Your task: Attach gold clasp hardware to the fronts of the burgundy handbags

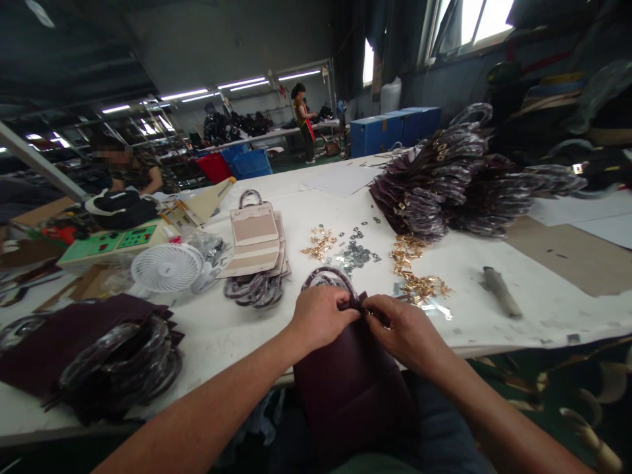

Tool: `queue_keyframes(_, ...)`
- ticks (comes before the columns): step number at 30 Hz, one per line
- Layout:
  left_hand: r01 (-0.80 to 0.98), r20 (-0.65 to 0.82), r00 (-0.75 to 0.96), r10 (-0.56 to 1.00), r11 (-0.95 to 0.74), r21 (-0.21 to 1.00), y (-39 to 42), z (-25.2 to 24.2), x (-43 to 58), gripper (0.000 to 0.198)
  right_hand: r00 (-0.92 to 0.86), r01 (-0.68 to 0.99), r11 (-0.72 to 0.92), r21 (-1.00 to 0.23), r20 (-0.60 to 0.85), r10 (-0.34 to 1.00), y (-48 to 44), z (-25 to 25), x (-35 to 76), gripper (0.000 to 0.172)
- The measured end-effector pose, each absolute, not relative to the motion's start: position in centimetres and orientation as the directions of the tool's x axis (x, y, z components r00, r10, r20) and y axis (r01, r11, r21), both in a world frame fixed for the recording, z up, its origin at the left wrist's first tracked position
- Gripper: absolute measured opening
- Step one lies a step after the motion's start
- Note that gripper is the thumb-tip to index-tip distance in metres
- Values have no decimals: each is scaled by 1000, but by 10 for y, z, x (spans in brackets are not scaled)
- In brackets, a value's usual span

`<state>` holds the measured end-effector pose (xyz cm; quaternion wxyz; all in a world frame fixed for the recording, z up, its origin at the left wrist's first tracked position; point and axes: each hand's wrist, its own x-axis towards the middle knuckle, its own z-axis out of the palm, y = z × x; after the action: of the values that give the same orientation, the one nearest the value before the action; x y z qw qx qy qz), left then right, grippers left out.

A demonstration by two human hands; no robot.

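Note:
A dark maroon handbag panel (345, 388) hangs over the table's front edge toward my lap, its plastic-wrapped handle (332, 273) pointing away from me. My left hand (323, 316) pinches the panel's upper edge just below the handle. Close beside it, my right hand (402, 326) has thumb and fingers pressed together at the same edge; any small part between them is too hidden to name. Past my hands lie small grey metal plates (358, 253) and gold metal fittings (320, 243). More gold fittings (422, 286) spread out beyond my right hand.
Stacked bag panels with wrapped handles stand at left (118, 355), centre left (254, 257) and back right (439, 184). A white fan (168, 268) sits left; a grey-handled tool (501, 293) lies right. One person (133, 168) works at far left, another (303, 122) stands behind.

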<state>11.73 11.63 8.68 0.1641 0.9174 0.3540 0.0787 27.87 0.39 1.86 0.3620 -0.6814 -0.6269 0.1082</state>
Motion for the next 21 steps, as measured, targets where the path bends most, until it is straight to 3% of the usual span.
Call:
queue_keyframes(7,577,58,777,627,-745,336,115,85,119,29,122,817,53,-574,262,957,5,25,283,14)
queue_keyframes(11,518,122,814,568,-805,290,114,88,116,29,167,770,20,-638,232,958,6,28,283,14)
queue_keyframes(15,450,184,846,501,-854,260,111,92,115,26,252,609,-17,-793,172,952,8,29,285,37)
queue_keyframes(17,424,188,859,477,-867,263,111,93,114,23,242,581,-3,-814,170,955,9,29,285,45)
queue_keyframes(21,457,163,841,516,-838,298,115,95,113,24,254,635,27,-772,241,937,9,24,279,40)
